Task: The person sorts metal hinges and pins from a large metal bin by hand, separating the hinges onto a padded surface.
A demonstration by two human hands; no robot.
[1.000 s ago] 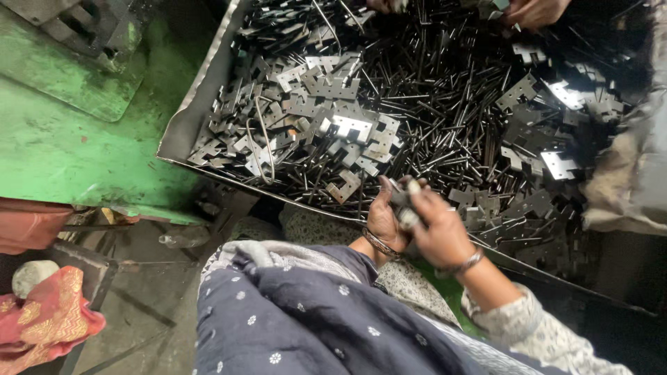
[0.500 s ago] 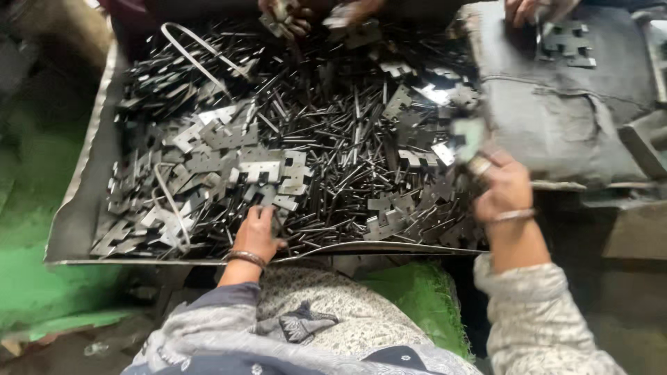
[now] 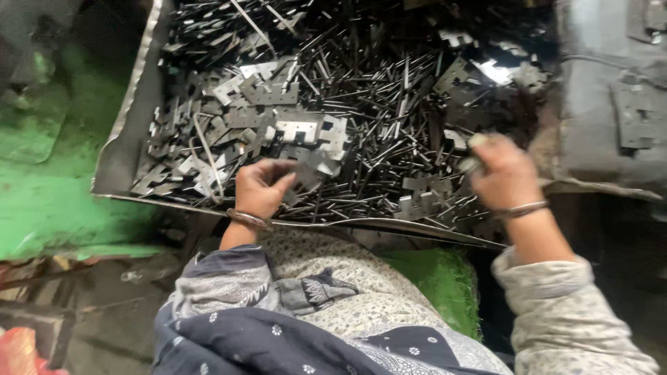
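Note:
A big dented metal tray (image 3: 125,156) holds a heap of thin dark metal pins (image 3: 389,90) and flat notched metal plates (image 3: 299,128). My left hand (image 3: 260,187), with a bangle at the wrist, is at the tray's near edge, fingers curled and pinching one notched plate (image 3: 306,175) on the heap. My right hand (image 3: 504,173), also wearing a bangle, hovers over the right end of the heap. It is blurred and closed around a small pale metal piece (image 3: 474,144) at its fingertips.
A grey sack (image 3: 597,83) lies over the tray's right side with a flat plate (image 3: 636,114) on it. A green painted surface (image 3: 42,194) is to the left of the tray. My lap in patterned cloth (image 3: 326,298) is just below the tray's front edge.
My left hand has reached further into the heap and closed on a plate. My right hand stays near the right end, now blurred with motion. The view has shifted a little.

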